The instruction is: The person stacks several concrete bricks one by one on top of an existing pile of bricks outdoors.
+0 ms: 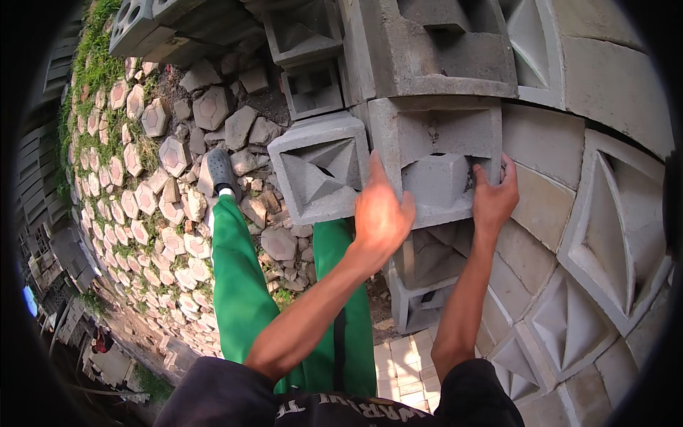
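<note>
A grey concrete ventilation block (448, 121) with a recessed, hollow front is between my hands, on a stack of similar blocks. My left hand (383, 217) grips its left side, index finger along the edge and thumb near the front rim. Around its right wall curls my right hand (496, 196), with fingertips reaching inside the recess. Just left of my left hand is a second concrete block (320, 167) with a slanted, star-like face, touching or nearly touching the held one. Some of my left fingers are hidden between the two.
More blocks are piled above (445, 50) and below (423, 260). To the right stands a wall of patterned blocks (612, 213). Broken rubble (274, 213) and hexagonal pavers (171, 156) cover the ground at left, where my clog-shod foot (220, 171) rests. Small paving tiles (402, 363) lie below.
</note>
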A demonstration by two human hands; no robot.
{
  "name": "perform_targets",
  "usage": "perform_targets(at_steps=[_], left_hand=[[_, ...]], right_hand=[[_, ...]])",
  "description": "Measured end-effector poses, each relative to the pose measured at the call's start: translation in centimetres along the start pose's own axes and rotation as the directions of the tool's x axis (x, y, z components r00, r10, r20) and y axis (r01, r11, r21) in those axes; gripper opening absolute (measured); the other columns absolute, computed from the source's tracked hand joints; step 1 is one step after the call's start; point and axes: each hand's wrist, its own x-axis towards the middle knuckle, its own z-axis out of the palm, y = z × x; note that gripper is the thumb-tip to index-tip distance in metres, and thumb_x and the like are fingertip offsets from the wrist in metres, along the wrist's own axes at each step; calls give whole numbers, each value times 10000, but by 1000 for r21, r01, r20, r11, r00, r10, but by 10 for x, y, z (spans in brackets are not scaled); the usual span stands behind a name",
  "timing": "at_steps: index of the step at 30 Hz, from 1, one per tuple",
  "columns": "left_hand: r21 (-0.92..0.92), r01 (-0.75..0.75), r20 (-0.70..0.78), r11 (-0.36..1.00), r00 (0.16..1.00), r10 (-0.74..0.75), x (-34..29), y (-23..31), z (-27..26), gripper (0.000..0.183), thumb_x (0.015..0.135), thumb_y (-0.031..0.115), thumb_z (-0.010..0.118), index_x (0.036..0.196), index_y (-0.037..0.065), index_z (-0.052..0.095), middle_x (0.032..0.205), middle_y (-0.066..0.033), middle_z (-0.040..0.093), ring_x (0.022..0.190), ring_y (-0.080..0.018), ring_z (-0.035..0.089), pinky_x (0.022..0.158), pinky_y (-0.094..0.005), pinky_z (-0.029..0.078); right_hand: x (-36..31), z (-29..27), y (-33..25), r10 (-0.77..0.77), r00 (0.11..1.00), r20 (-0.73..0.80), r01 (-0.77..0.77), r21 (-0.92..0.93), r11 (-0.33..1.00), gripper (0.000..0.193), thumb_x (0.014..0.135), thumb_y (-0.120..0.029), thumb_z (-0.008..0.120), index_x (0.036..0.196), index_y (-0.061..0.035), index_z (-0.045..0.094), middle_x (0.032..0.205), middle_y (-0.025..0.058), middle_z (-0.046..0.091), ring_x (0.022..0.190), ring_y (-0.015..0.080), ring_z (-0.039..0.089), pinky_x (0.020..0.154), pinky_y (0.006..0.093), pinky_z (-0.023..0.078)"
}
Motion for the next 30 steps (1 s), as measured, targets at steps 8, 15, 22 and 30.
perform_targets(at_steps=[8,15,22,30], left_hand=[[-182,-29,67,983,997,42,-53,36,-39,720,750,51,556,1389,-96,258,1084,-334,565,882,-429,623,773,-438,494],[-183,-11,155,983,987,39,-113,-6,-53,769,771,36,547,1419,-88,152,1307,-349,419,1125,-474,499,942,-441,423],[-98,81,276,992,960,-51,-147,-42,-45,792,767,18,537,1421,-106,108,1341,-358,352,1186,-474,424,976,-450,391],[-56,53,223,997,974,-40,-159,-50,-20,824,773,0,535,1460,-44,82,1278,-325,455,1021,-445,569,848,-408,477]], right_hand=[[-43,-77,-25,-56,990,-133,57,3,998,449,763,-30,710,1161,75,532,1100,171,623,1002,227,588,918,322,430],[-128,-85,3,125,990,-62,-122,48,991,476,771,-12,712,1180,97,494,1129,188,598,1031,212,568,929,311,420],[-186,-71,45,261,965,-18,-260,40,965,449,774,-8,703,1165,96,507,1099,189,618,991,207,584,895,301,437],[-188,-68,74,322,947,22,-322,120,939,432,791,-29,687,1173,57,505,1062,178,629,986,221,598,888,306,437]])
